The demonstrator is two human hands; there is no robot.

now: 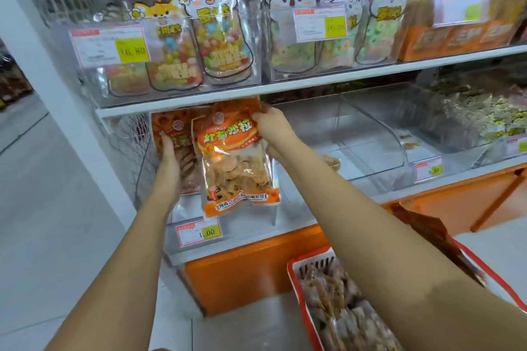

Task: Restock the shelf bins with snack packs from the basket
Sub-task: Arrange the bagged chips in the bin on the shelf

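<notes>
- Logged white shelf (pixel 313 85) spanning the whole view, two levels visible, orange base (pixel 251 273) under the lower level.
- Noted both forearms reaching up and forward from the bottom edge toward the left end of the lower level, the right forearm crossing over the basket and hiding part of its far side.
- Found red basket (pixel 296 288) at lower right, filled with clear packs of brownish pieces; contents blurred.
- Recorded clear bins on the upper level: fox-topped packs (pixel 211 31) of coloured sweets at left, koala-topped packs (pixel 291 31) of ring sweets beside them, orange boxes (pixel 456 37) further right.
- Recorded left bin (pixel 256 225), clear-walled, at the far left of the lower level, with two orange packs in it.
- Recorded neighbouring bin (pixel 370 134) just to its right, nearly bare, a few small pieces on its floor.
- Located front snack pack (pixel 236 162), orange with a clear window showing round crisps, upright at the mouth of the left bin, top edge just under the upper shelf board.
- Located rear snack pack (pixel 174 128), same kind, standing behind and left of the front one, largely hidden by it.
- Checked right hand (pixel 273 125): pinching the top right corner of the front snack pack, fingers curled over its edge.
- Checked left hand (pixel 171 162): fingers straight and pointing up, laid flat against the rear snack pack; thumb hidden.
- Spotted price tag (pixel 199 232) on the left bin's front wall, below the front snack pack; digits only partly readable.
</notes>
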